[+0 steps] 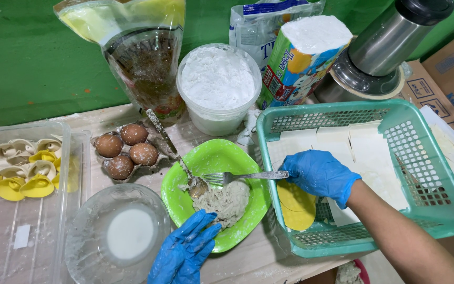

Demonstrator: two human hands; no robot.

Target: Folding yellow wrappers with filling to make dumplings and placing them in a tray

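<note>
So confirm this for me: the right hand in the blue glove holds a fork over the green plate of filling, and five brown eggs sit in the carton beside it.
Not quite: the head view shows four brown eggs in the carton, not five. The rest stands: the right hand in its blue glove holds the fork over the green plate of filling.

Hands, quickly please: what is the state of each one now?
Left hand: open, fingers resting on the green plate rim, holding nothing.
Right hand: closed, holding the fork by its handle.

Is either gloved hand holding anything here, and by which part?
The right hand holds a fork by its handle end, tines over the filling. The left hand holds nothing; it rests at the green plate rim.
</note>
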